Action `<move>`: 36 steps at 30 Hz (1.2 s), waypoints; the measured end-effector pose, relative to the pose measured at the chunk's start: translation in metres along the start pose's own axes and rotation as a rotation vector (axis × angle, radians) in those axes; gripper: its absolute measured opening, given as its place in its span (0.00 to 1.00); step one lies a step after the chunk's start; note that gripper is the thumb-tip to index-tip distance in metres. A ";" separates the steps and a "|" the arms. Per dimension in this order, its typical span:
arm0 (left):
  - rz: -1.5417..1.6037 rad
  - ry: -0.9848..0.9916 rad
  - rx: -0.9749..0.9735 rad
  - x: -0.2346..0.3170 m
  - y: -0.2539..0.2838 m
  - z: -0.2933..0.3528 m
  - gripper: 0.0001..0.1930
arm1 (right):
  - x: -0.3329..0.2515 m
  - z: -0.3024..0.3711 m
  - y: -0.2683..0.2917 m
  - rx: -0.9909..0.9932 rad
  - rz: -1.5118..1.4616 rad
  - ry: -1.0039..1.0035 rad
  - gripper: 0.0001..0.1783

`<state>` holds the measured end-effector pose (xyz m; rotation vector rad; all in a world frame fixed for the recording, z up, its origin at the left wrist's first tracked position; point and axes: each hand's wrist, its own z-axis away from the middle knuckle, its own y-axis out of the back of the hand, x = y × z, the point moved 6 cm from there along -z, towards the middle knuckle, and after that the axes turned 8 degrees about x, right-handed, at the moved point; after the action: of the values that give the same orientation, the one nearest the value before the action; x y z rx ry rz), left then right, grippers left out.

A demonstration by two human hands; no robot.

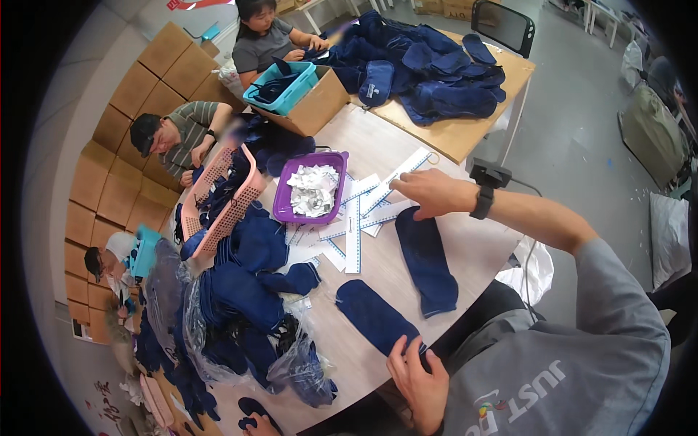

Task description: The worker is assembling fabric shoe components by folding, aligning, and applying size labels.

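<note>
My left hand (422, 381) is at the near end of a flat navy sock (374, 312), with fingers and thumb closed around its edge. Beside it lies a second navy sock (427, 265), stretched flat on the table. Over the far end of that sock, my right hand (436, 192) reaches out with finger and thumb apart and a dark band on the wrist. Below its fingertips lie several white rulers with blue markings (352, 236), crossing one another. I cannot tell whether the fingers touch one. A purple tub (280, 203) of small white slips (314, 190) stands beyond the rulers.
Navy socks (251, 291) and clear plastic bags (207, 349) pile up on the left, near a pink basket (243, 192). Farther off are a cardboard box (316, 105), a turquoise basket (287, 91) and a second table (516, 73) of navy pieces. Several people work around the tables.
</note>
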<state>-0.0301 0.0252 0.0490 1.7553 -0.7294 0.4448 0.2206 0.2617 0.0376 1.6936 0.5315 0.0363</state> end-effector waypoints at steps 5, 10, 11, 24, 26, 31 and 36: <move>0.125 -0.266 0.012 0.030 -0.033 -0.028 0.17 | 0.008 0.022 -0.032 -0.086 -0.059 -0.311 0.31; 0.042 -0.405 -0.185 0.021 -0.091 -0.042 0.14 | 0.003 0.022 -0.032 0.198 0.041 -0.272 0.31; 0.029 -0.392 -0.202 0.019 -0.091 -0.039 0.13 | 0.008 0.019 -0.029 0.200 0.045 -0.278 0.31; 0.014 -0.419 0.022 0.026 -0.060 -0.004 0.21 | -0.069 0.007 -0.047 0.206 -0.154 0.185 0.15; 0.014 -0.416 -0.050 0.017 -0.069 -0.009 0.29 | -0.093 0.021 -0.057 0.027 -0.104 0.180 0.16; -0.213 -0.411 -0.332 0.013 -0.100 0.008 0.37 | -0.100 0.066 -0.079 0.258 0.040 0.289 0.37; -0.314 -0.472 -0.260 0.005 -0.099 0.018 0.30 | -0.095 0.061 -0.086 0.246 0.000 0.297 0.42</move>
<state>0.0386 0.0247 -0.0247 1.6993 -0.7785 -0.2785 0.1272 0.1787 -0.0303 1.9411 0.7831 0.2340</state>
